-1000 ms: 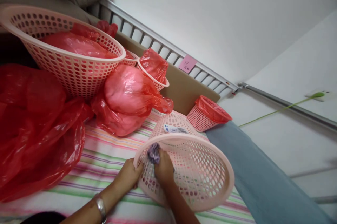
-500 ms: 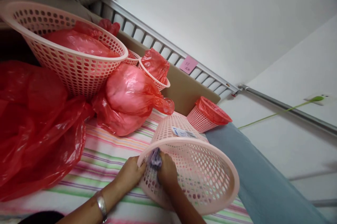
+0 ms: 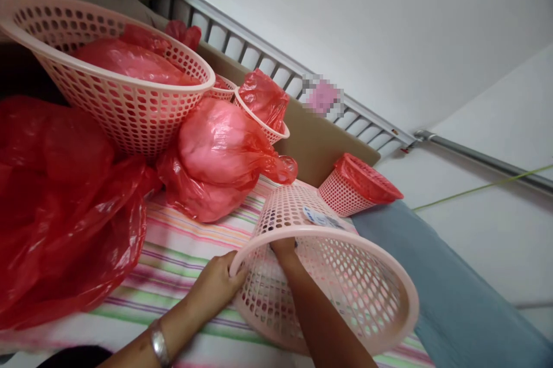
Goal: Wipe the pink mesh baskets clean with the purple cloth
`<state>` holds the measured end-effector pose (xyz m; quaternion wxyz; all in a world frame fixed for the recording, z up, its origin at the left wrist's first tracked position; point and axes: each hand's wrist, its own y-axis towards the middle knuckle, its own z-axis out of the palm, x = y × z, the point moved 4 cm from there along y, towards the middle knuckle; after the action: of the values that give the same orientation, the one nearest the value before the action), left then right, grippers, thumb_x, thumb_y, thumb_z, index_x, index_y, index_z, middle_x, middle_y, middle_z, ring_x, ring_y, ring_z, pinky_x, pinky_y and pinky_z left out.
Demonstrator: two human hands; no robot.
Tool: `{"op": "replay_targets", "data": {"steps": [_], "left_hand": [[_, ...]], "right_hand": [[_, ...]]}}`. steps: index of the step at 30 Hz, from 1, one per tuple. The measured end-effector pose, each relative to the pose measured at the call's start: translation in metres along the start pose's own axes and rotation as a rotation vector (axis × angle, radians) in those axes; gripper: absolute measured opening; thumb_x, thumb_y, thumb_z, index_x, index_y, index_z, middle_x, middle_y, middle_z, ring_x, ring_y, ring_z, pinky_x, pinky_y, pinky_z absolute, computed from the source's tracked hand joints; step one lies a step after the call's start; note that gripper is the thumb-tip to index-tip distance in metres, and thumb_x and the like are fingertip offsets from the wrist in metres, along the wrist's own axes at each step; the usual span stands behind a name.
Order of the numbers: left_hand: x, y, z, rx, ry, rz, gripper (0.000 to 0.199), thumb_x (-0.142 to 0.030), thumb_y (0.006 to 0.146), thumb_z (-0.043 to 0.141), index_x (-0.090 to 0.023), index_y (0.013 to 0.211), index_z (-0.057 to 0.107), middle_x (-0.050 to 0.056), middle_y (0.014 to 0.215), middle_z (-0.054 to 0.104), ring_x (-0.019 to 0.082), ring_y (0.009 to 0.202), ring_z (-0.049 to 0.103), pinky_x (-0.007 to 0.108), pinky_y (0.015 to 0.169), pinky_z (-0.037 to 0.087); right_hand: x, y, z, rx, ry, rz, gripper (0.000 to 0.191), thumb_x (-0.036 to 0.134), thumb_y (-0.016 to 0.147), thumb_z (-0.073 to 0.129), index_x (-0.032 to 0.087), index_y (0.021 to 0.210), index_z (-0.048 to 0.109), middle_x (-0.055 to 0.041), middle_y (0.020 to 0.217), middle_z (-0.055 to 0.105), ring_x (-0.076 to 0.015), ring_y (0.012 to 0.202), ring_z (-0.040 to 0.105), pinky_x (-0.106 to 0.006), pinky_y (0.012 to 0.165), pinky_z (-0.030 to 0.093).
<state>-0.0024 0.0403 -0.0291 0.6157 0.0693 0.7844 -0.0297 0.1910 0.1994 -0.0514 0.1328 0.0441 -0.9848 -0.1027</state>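
A pink perforated basket [image 3: 363, 293] lies tipped on the striped sheet, its wide mouth facing me. My left hand [image 3: 219, 283] grips the left side of its rim, thumb inside. My right hand [image 3: 284, 246] reaches deep inside, near the upper wall; its fingers are mostly hidden behind the rim. A small dark bit shows beside it, too little to make out. A blue and white label [image 3: 319, 217] is on the basket's outer side.
Left stands a large pink basket [image 3: 133, 109] holding a red bag. A knotted red bag [image 3: 220, 155] and a loose red bag [image 3: 64, 212] lie nearby. Behind are a red-lined basket [image 3: 349, 192], a smaller basket [image 3: 263, 123] and a metal rail [image 3: 276, 60].
My right hand has moved deeper into the basket, and the purple cloth it held is now mostly out of sight. The whole scene has shifted slightly right in view.
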Motion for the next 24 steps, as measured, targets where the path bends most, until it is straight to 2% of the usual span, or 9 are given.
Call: {"op": "replay_targets", "data": {"steps": [2,5,9,12,15,17,19,21,24], "left_hand": [[0.005,-0.002,0.006,-0.007,-0.075,-0.038,0.032,-0.033,0.082,0.043,-0.013,0.084,0.067,0.008,0.079,0.070,0.021,0.074,0.062,0.026,0.065,0.045],[0.013,-0.003,0.013,-0.010,-0.132,-0.139,0.039,-0.038,0.084,0.036,-0.011,0.078,0.064,0.007,0.065,0.066,0.019,0.056,0.059,0.026,0.053,0.043],[0.017,-0.003,0.013,-0.016,-0.167,-0.182,0.043,-0.046,0.083,0.038,-0.011,0.074,0.062,0.003,0.054,0.060,0.015,0.044,0.051,0.024,0.045,0.037],[0.017,-0.002,0.011,-0.050,-0.156,-0.178,0.043,-0.049,0.082,0.041,-0.014,0.068,0.060,0.003,0.052,0.058,0.016,0.046,0.052,0.024,0.046,0.037],[0.018,0.000,0.010,-0.063,-0.120,-0.165,0.042,-0.048,0.082,0.041,-0.014,0.066,0.059,0.003,0.052,0.059,0.017,0.049,0.054,0.025,0.048,0.038],[0.019,0.002,0.011,-0.066,-0.102,-0.133,0.042,-0.047,0.083,0.041,-0.012,0.067,0.061,0.005,0.057,0.061,0.018,0.054,0.056,0.025,0.051,0.039],[0.017,0.003,0.011,-0.056,-0.088,-0.093,0.042,-0.044,0.083,0.040,-0.011,0.069,0.063,0.006,0.062,0.064,0.019,0.059,0.058,0.025,0.053,0.040],[0.014,0.004,0.011,-0.027,-0.059,-0.055,0.040,-0.039,0.084,0.039,-0.011,0.072,0.064,0.007,0.065,0.066,0.019,0.061,0.059,0.025,0.055,0.040],[0.005,0.001,0.007,-0.008,0.024,0.003,0.033,-0.030,0.083,0.039,-0.012,0.076,0.066,0.008,0.070,0.067,0.018,0.064,0.060,0.024,0.058,0.039]], "right_hand": [[0.001,-0.007,-0.005,-0.001,-0.039,0.025,0.027,0.019,0.082,0.046,0.020,0.102,0.064,-0.0096,0.102,0.066,-0.0252,0.102,0.056,-0.034,0.088,0.039],[0.007,-0.035,-0.010,0.032,-0.155,0.035,0.034,0.010,0.075,0.047,0.017,0.106,0.061,-0.0117,0.100,0.065,-0.0248,0.094,0.058,-0.034,0.082,0.040],[0.025,-0.112,-0.019,0.037,-0.203,-0.191,0.041,0.005,0.069,0.046,0.016,0.107,0.057,-0.0094,0.093,0.062,-0.0221,0.089,0.056,-0.031,0.078,0.039],[0.036,-0.175,-0.029,0.009,-0.130,-0.356,0.027,0.008,0.070,0.048,0.021,0.092,0.057,-0.0052,0.086,0.059,-0.0208,0.081,0.052,-0.031,0.073,0.037],[0.041,-0.207,-0.037,0.028,-0.083,-0.394,0.027,0.004,0.067,0.049,0.023,0.085,0.056,-0.0029,0.085,0.058,-0.0199,0.080,0.050,-0.030,0.071,0.035],[0.042,-0.205,-0.037,0.048,-0.077,-0.368,0.025,0.004,0.067,0.049,0.023,0.082,0.056,-0.0026,0.083,0.058,-0.0195,0.079,0.050,-0.030,0.070,0.034],[0.039,-0.187,-0.035,0.057,-0.100,-0.312,0.021,0.006,0.070,0.050,0.022,0.083,0.057,-0.0035,0.083,0.059,-0.0197,0.079,0.051,-0.030,0.070,0.034],[0.034,-0.160,-0.030,0.062,-0.150,-0.249,0.021,0.009,0.073,0.051,0.020,0.089,0.059,-0.0056,0.086,0.060,-0.0205,0.081,0.053,-0.030,0.071,0.036],[0.026,-0.111,-0.025,0.043,-0.245,-0.133,0.032,0.007,0.075,0.050,0.017,0.104,0.059,-0.0090,0.093,0.062,-0.0217,0.088,0.056,-0.030,0.076,0.040]]}}
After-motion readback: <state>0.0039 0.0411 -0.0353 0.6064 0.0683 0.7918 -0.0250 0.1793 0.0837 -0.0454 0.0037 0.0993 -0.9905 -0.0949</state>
